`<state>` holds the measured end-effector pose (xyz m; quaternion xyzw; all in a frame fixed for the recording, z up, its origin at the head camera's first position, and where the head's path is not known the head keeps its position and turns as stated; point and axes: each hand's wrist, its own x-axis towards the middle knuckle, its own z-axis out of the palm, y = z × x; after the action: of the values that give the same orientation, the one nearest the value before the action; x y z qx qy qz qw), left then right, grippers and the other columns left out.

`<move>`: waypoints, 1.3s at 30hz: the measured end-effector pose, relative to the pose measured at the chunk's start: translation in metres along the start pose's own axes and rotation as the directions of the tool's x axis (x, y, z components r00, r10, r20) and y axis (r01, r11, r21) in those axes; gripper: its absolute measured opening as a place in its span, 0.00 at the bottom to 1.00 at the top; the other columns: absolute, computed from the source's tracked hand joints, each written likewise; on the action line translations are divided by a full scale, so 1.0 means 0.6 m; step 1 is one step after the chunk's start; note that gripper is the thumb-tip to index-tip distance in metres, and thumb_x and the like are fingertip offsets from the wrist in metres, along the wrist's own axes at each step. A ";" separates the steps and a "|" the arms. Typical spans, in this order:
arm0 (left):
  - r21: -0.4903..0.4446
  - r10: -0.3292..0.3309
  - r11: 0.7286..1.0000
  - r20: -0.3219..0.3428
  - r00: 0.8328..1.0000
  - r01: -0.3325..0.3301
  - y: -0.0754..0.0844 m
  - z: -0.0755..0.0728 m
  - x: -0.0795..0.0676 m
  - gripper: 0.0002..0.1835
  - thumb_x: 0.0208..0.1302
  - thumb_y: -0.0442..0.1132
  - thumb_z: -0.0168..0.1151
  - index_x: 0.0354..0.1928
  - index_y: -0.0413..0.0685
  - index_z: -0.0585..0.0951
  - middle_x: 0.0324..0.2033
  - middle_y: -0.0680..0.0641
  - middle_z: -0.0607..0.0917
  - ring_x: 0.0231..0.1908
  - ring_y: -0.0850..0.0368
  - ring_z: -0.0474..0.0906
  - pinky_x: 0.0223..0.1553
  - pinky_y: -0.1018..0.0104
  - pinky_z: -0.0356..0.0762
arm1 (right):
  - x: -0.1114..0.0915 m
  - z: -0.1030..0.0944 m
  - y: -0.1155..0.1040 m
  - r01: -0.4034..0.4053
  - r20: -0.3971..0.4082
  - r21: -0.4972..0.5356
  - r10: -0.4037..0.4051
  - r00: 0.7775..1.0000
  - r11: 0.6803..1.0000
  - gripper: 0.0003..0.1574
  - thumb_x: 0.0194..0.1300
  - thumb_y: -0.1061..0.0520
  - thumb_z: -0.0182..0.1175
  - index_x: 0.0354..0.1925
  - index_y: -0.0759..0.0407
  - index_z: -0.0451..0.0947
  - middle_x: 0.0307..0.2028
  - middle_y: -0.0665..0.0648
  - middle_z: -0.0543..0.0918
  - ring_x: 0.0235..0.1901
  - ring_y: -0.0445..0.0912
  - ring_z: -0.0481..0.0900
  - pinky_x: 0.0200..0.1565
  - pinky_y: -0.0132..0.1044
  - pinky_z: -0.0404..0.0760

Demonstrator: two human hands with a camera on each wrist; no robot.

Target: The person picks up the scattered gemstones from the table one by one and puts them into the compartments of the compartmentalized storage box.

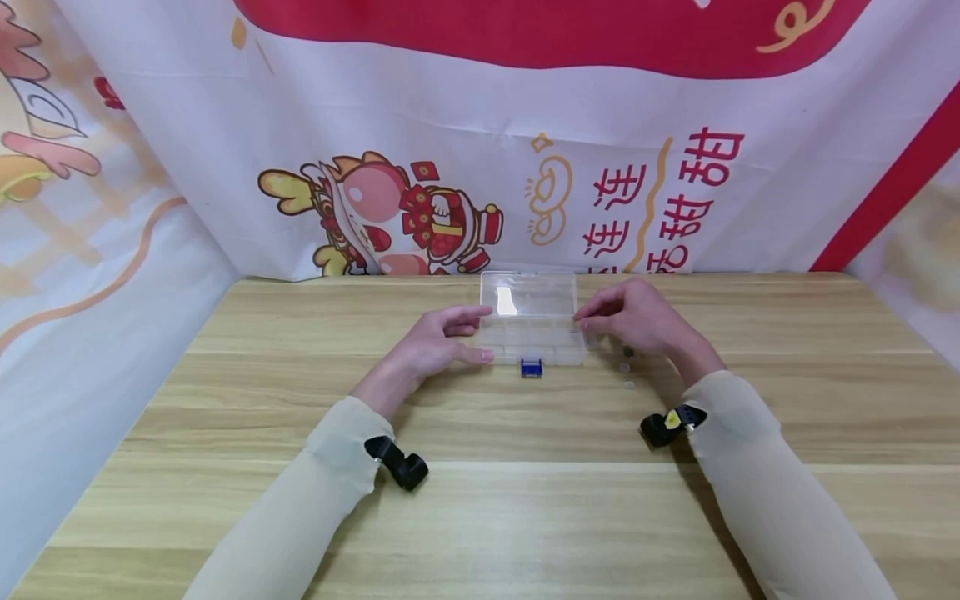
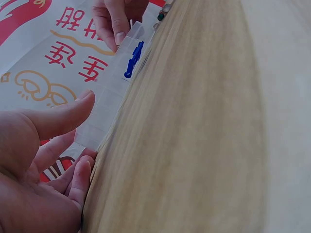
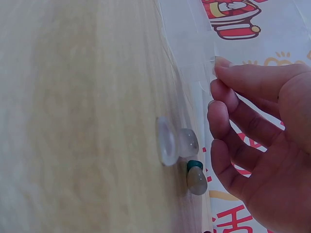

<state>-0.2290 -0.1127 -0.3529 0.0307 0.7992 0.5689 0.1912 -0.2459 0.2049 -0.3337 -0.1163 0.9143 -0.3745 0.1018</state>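
A clear plastic compartment box [image 1: 532, 340] stands on the table with its lid [image 1: 543, 293] raised at the back and a blue latch [image 1: 531, 367] at its front. At the box's left end is my left hand [image 1: 431, 340], thumb and fingers spread and fairly straight; the thumb lies by the front corner, a finger by the lid. My right hand [image 1: 637, 315] has thumb and forefinger drawn close together at the right end, the other fingers bent. Whether anything is between those fingertips is hidden. Beside that hand lie a clear stone [image 3: 167, 141], another clear stone [image 3: 188, 142] and a greyish stone [image 3: 197, 181].
A dark green stone [image 3: 195, 165] touches the greyish one. The wood-grain table [image 1: 480, 517] ends behind the box at a printed cloth [image 1: 420, 100] hanging as a backdrop. More cloth [image 1: 97, 333] hangs along the left side.
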 end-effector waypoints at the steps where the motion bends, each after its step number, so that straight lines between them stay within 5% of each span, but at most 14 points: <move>1: 0.002 -0.002 1.000 -0.001 1.000 0.002 0.000 0.000 0.000 0.39 0.58 0.34 0.81 0.70 0.66 0.79 0.70 0.52 0.77 0.71 0.49 0.70 0.79 0.50 0.65 | 0.000 0.000 0.000 0.001 0.000 -0.002 -0.001 1.000 1.000 0.10 0.73 0.52 0.69 0.49 0.50 0.91 0.49 0.56 0.88 0.43 0.50 0.78 0.43 0.38 0.79; 39: 0.015 -0.001 1.000 -0.010 1.000 0.001 -0.002 0.001 0.001 0.39 0.58 0.34 0.80 0.71 0.66 0.79 0.69 0.51 0.78 0.71 0.49 0.70 0.79 0.50 0.65 | -0.005 -0.001 0.000 0.010 -0.001 -0.019 -0.010 1.000 1.000 0.11 0.74 0.51 0.68 0.51 0.50 0.91 0.48 0.56 0.89 0.43 0.50 0.78 0.42 0.39 0.79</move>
<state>-0.2291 -0.1122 -0.3545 0.0289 0.8043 0.5632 0.1873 -0.2431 0.2063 -0.3327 -0.1215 0.9174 -0.3661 0.0983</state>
